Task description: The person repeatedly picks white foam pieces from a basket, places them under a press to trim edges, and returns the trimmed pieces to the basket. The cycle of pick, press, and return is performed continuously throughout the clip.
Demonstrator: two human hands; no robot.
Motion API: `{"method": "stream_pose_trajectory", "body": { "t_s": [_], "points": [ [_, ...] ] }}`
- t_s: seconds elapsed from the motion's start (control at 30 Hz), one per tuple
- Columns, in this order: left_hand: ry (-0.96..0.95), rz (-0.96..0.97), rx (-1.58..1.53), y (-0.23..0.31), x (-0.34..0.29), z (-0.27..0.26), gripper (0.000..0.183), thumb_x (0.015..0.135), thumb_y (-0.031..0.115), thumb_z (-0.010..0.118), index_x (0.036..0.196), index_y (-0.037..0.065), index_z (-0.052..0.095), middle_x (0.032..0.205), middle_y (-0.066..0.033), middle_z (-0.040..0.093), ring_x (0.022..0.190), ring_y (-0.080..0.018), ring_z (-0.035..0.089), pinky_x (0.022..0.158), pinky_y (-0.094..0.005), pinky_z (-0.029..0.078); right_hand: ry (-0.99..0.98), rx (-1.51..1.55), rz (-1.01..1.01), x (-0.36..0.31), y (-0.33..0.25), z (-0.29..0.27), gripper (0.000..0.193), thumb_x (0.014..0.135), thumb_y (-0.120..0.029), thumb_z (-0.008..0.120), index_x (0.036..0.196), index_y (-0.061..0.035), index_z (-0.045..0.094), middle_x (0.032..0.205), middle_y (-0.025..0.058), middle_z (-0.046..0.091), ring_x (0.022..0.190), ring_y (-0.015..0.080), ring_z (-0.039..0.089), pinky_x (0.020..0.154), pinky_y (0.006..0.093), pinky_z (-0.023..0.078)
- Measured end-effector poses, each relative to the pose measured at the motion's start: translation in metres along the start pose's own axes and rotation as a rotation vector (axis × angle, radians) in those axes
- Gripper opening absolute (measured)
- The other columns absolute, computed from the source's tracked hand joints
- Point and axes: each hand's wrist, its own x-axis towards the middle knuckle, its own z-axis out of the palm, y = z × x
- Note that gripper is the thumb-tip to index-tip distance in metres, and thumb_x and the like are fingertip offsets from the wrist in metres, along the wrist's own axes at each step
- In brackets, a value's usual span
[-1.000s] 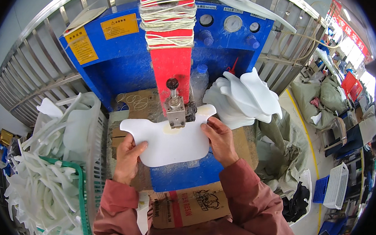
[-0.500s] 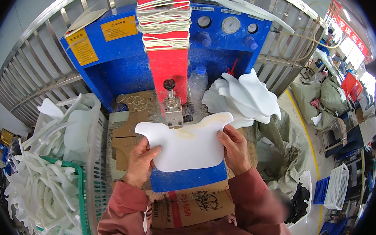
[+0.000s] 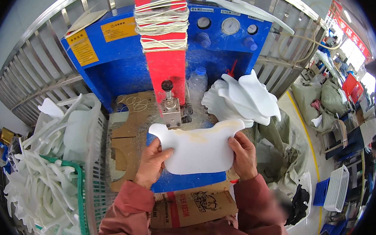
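Between my two hands is a white, shaped sheet [image 3: 199, 153] with a concave upper edge, a horn at each upper corner and yellowish stain-like marks along the top. My left hand [image 3: 152, 162] pinches its left side, thumb on top. On the right side, my right hand [image 3: 243, 155] grips it the same way. The sheet's upper edge lies right at the metal head [image 3: 170, 113] of a machine with a red arm [image 3: 166, 67] wound with pale cord. Whether the edge touches the head I cannot tell. Below the sheet shows a blue surface [image 3: 190, 183].
Left stand a white crate [image 3: 98, 136] and a green crate [image 3: 81, 188] heaped with white strips. A stack of similar white sheets [image 3: 243, 99] lies right of the red arm, before a clear bottle [image 3: 198, 80]. A brown printed sack [image 3: 193, 207] lies before me; a grey-green sack [image 3: 285, 154] sags at right.
Both hands have shifted the white sheet to the right and slightly toward me. Its left part now sits under the metal head. The grip looks the same.
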Motion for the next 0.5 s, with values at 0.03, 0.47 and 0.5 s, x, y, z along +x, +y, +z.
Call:
{"method": "stream_pose_trajectory", "body": {
  "t_s": [0.03,0.47,0.5],
  "points": [
    [-0.009,0.004,-0.017,-0.002,0.000,0.003,0.042,0.098,0.000,0.065,0.140,0.003,0.059,0.111,-0.0033,0.072,0.084,-0.0064,0.067,0.065,-0.0212,0.051,0.000,-0.007,-0.008,0.000,0.000,-0.002,0.026,0.102,-0.003,0.065,0.126,0.0054,0.067,0.114,0.0049,0.073,0.096,0.0088,0.067,0.082,0.0232,0.054],
    [-0.108,-0.070,-0.101,-0.016,0.001,0.026,0.047,0.100,0.000,0.063,0.145,0.007,0.054,0.119,-0.0050,0.070,0.104,-0.0130,0.069,0.084,-0.0302,0.058,0.079,-0.062,-0.031,-0.019,-0.013,-0.026,0.023,0.103,-0.004,0.063,0.123,0.0052,0.068,0.107,0.0029,0.073,0.092,0.0065,0.065,0.082,0.0231,0.052],
    [-0.119,-0.070,-0.091,-0.017,0.002,0.028,0.047,0.100,0.000,0.063,0.145,0.007,0.054,0.120,-0.0051,0.069,0.104,-0.0131,0.069,0.084,-0.0303,0.058,0.086,-0.069,-0.041,-0.020,-0.014,-0.026,0.022,0.103,-0.004,0.063,0.122,0.0050,0.068,0.106,0.0024,0.073,0.091,0.0063,0.065,0.081,0.0230,0.051]
  ]
}}
